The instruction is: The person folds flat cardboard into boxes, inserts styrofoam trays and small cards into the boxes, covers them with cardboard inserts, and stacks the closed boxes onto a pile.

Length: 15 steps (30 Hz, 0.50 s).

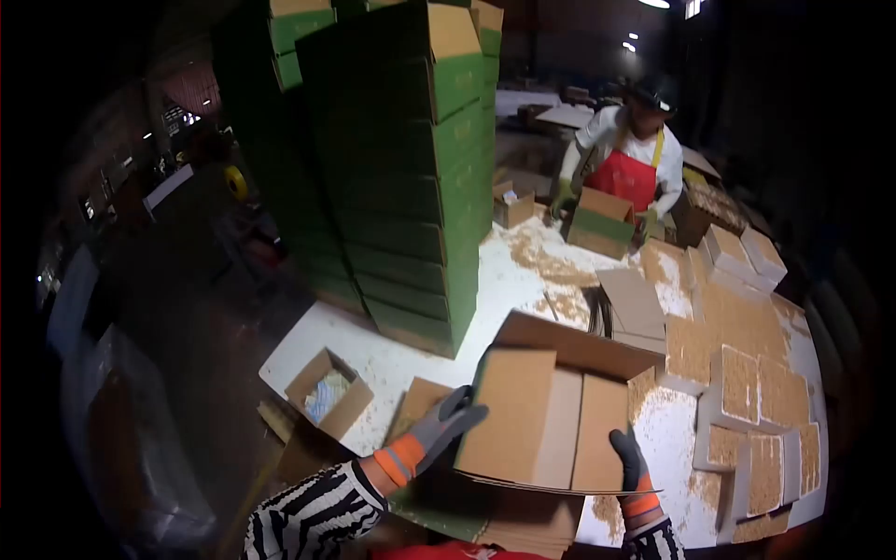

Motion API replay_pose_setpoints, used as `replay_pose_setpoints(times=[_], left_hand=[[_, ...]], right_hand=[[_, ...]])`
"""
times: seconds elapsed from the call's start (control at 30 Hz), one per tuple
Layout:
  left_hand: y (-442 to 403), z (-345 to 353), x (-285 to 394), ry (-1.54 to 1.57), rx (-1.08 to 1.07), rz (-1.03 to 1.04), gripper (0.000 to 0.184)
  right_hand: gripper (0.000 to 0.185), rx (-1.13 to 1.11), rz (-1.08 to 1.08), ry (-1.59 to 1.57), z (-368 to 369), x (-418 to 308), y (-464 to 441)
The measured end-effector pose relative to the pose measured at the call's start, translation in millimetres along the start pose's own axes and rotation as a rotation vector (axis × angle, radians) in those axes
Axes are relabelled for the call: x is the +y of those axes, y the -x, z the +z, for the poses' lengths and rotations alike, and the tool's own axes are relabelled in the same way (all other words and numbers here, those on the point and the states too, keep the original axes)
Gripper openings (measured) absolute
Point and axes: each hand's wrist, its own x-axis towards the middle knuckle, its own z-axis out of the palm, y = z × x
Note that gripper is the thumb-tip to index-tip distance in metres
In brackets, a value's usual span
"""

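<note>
An open cardboard box [588, 345] is held tilted in front of me, with brown flaps or inner panels facing up. My left hand [446, 425], in a grey glove with an orange cuff, grips its left edge. At the lower right side, my right hand [633, 459], gloved the same way, holds the box with its fingers partly hidden. Behind the box lie flat cardboard sheets [635, 303]. To the left of my left hand stands a small open carton [329, 397] with whitish-blue packets or paper inside.
Tall stacks of green boxes [457, 187] rise at the back left of the white table [504, 289]. White blocks with crumb-like tan tops [739, 378] fill the right side. Across the table a person in a red apron [623, 177] handles a green box [602, 224]. Tan crumbs litter the tabletop.
</note>
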Motion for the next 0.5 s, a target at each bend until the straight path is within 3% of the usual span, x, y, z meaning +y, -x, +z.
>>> replay_pose_setpoints(times=[0.07, 0.1, 0.17, 0.2, 0.23, 0.27, 0.33, 0.4, 0.43, 0.5], left_hand=[[-31.2, -28.4, 52.5, -0.02, -0.095, 0.141, 0.048], [-47.3, -53.4, 111.5, -0.007, 0.005, 0.45, 0.049], [-81.2, -103.7, 229.1, -0.092, 0.308, 1.086, 0.051], [-121.6, -168.3, 263.1, -0.165, 0.437, 1.282, 0.053], [-148.3, -213.9, 303.0, -0.056, 0.309, 1.486, 0.055], [-165.7, -253.2, 349.0, -0.177, 0.529, 1.51, 0.057], [-222.3, -353.6, 427.9, 0.008, 0.378, 1.334, 0.055], [-153.7, -254.0, 461.1, -0.008, 0.543, 0.954, 0.081], [-159.4, -256.2, 467.3, 0.061, 0.468, 1.015, 0.09], [-200.1, -293.9, 478.2, 0.017, 0.304, 0.856, 0.087]], right_hand=[[0.064, 0.059, -0.164, -0.219, 4.9, -22.2, -26.4], [0.061, 0.105, -0.243, -0.286, 3.2, -37.6, -42.3], [0.056, -0.122, -0.303, -0.599, 27.1, -121.3, -89.4], [0.055, -0.129, -0.567, -0.389, 22.6, -137.4, -111.9], [0.053, -0.133, -0.816, -0.164, 15.4, -151.0, -138.7], [0.053, -0.202, -0.829, -0.172, 19.8, -181.3, -164.5], [0.049, -0.285, -0.794, -0.211, 23.6, -253.8, -227.8], [0.046, -0.149, -0.77, -0.334, 83.7, -321.2, -278.9], [0.044, -0.09, -0.76, -0.401, 124.3, -341.6, -297.3], [0.04, 0.155, -0.721, -0.375, 223.3, -366.8, -292.2]])
